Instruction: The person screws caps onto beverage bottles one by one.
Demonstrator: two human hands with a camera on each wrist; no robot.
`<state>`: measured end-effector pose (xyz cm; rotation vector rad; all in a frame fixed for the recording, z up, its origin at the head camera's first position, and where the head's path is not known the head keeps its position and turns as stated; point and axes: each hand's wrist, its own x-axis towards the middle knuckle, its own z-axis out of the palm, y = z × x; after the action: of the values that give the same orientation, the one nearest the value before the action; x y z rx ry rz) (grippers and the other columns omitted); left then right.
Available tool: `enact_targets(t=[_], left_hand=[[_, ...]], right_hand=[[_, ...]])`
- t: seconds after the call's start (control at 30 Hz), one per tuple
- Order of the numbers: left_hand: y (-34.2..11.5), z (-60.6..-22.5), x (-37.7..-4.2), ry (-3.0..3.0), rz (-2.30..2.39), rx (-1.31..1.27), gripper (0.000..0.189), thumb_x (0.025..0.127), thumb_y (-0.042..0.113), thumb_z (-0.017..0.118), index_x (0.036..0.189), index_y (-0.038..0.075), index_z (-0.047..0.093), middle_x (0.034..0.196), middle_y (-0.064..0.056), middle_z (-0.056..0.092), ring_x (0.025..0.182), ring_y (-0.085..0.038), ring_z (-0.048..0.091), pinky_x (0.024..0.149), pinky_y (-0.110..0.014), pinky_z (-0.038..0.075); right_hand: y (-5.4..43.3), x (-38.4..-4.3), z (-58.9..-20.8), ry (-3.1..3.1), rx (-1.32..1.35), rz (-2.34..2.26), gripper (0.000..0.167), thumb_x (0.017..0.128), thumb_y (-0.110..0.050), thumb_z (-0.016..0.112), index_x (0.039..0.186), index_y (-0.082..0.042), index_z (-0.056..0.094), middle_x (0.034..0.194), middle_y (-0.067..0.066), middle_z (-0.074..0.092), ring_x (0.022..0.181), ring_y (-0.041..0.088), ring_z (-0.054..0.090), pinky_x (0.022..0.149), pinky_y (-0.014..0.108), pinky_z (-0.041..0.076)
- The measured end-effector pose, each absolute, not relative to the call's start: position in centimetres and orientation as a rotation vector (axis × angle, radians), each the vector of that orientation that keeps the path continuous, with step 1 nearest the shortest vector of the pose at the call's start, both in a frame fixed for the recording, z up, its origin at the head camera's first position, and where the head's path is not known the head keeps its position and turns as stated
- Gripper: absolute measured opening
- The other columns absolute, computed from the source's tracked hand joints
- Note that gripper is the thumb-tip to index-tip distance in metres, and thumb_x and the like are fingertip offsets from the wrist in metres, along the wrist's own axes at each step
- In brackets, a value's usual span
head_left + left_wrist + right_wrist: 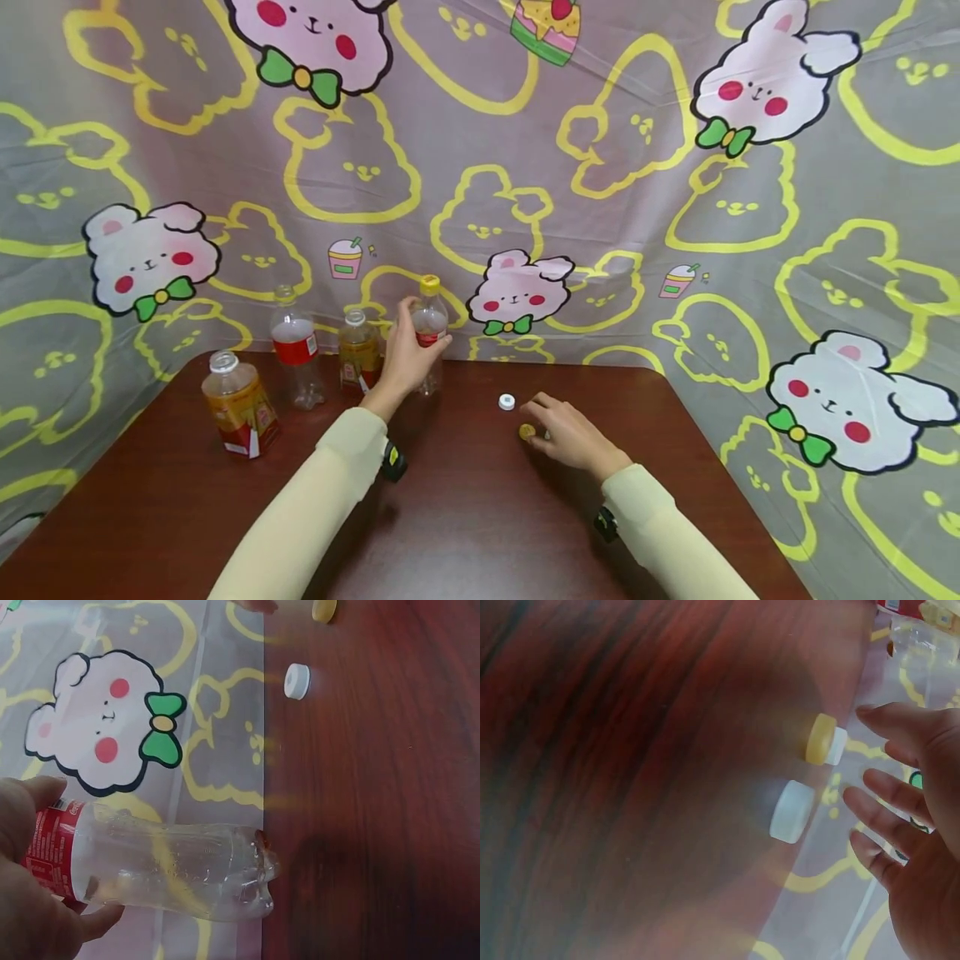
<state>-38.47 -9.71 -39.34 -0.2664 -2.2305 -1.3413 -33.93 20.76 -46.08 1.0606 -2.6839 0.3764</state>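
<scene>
My left hand [408, 352] grips a clear plastic soda bottle [172, 859] around its red label, thumb on one side and fingers on the other. The bottle stands upright near the table's back edge, a yellow cap [430, 285] on its neck. My right hand [567, 435] hovers low over the table with its fingers spread and loosely bent, holding nothing. Just past its fingertips lie a loose yellow cap [821, 739] and a white cap [792, 811]. Another white cap [507, 402] sits a little farther back, partly behind the yellow one in the right wrist view.
To the left stand three uncapped bottles: an orange-labelled bottle [238, 408] in front, a tall clear bottle [296, 354] with a red label, and a smaller orange-labelled bottle [358, 354]. A patterned curtain [622, 208] rises behind the brown table [465, 517].
</scene>
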Motion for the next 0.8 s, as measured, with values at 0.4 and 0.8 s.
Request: enact_targets(t=[0.4, 0.8], left_hand=[[-9.2, -40.3, -42.0, -2.175, -1.415, -0.137, 0.082, 0.086, 0.015, 0.083, 0.149, 0.012, 0.031, 0.148, -0.025, 0.044, 0.134, -0.043, 0.046, 0.110, -0.054, 0.039], [-9.4, -41.0, -43.7, -2.163, -1.449, -0.079, 0.083, 0.087, 0.015, 0.082, 0.152, 0.013, 0.030, 0.151, -0.023, 0.041, 0.137, -0.041, 0.043, 0.112, -0.053, 0.037]], right_hand=[[19.8, -34.3, -46.8, -2.630, 1.082, 0.171, 0.031, 0.087, -0.016, 0.080, 0.117, -0.014, 0.073, 0.109, 0.004, 0.064, 0.082, 0.020, 0.062, 0.076, 0.041, 0.053], [19.2, -34.2, -47.2, -2.702, 1.107, 0.237, 0.021, 0.092, -0.008, 0.074, 0.112, -0.014, 0.074, 0.108, 0.006, 0.063, 0.076, 0.018, 0.062, 0.072, 0.034, 0.054]])
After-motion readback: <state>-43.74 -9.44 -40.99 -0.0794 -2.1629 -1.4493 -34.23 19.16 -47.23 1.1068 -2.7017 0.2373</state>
